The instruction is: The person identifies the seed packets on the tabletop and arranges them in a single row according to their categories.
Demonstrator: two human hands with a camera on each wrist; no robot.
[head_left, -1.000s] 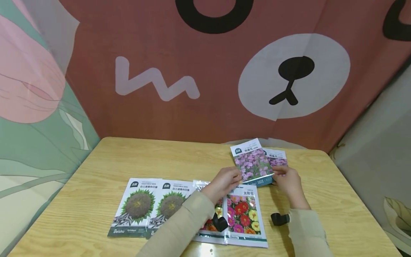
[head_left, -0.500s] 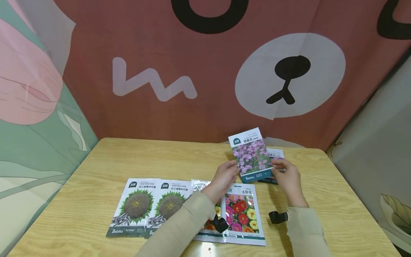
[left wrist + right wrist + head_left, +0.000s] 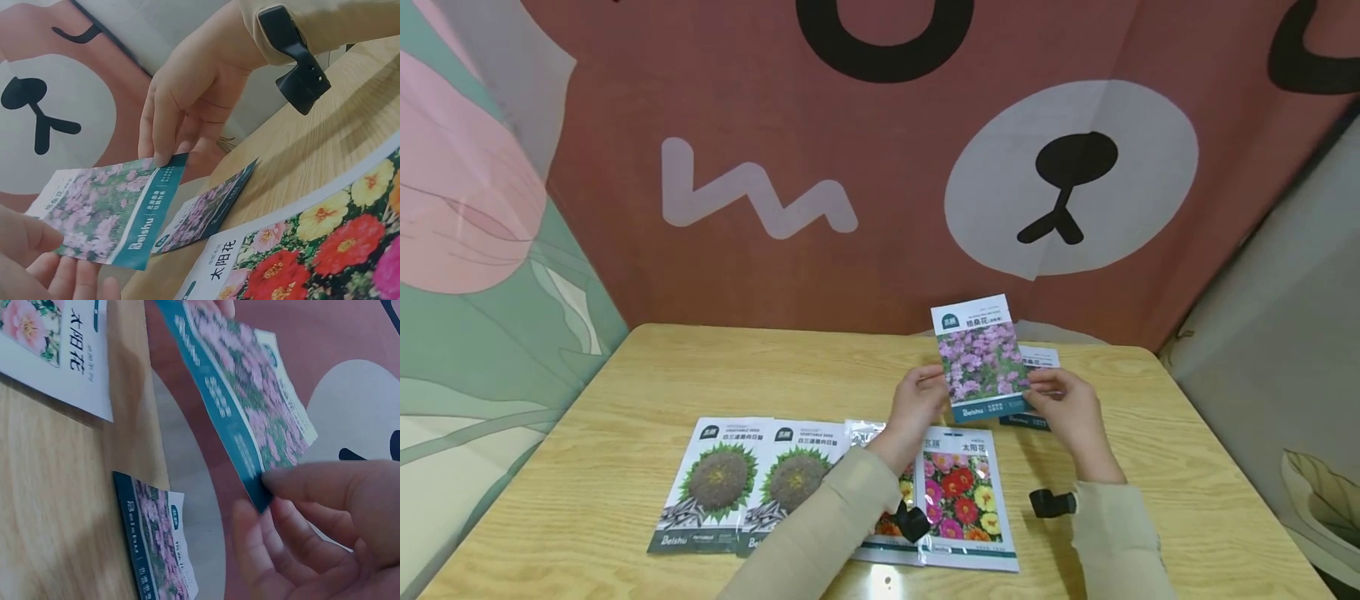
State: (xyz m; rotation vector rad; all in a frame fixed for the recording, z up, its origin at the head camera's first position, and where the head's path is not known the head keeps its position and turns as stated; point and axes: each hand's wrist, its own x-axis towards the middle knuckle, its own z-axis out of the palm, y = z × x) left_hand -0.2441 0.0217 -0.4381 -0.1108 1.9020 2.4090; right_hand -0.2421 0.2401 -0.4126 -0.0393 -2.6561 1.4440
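A seed packet [image 3: 983, 360] printed with pink-purple flowers is held up over the back of the table, face toward me and slightly tilted. My left hand [image 3: 917, 408] grips its left edge, thumb in front and fingers behind, as the left wrist view shows. At the lower right corner, my right hand [image 3: 1071, 417] pinches the packet [image 3: 250, 394] between thumb and fingers. A matching purple-flower packet [image 3: 1041, 360] lies on the table behind, partly covered by the held one in the head view.
Two sunflower seed packets [image 3: 718, 483] lie overlapping at the left of the wooden table [image 3: 625, 400]. Beside them are two packets with red and yellow flowers [image 3: 966, 500], one partly under my left arm. A bear-print cloth [image 3: 760, 275] hangs behind the table.
Both hands have lifted the purple-flower packet up off the other one and a little to the left, tilting it more upright. The packets on the table stay put.
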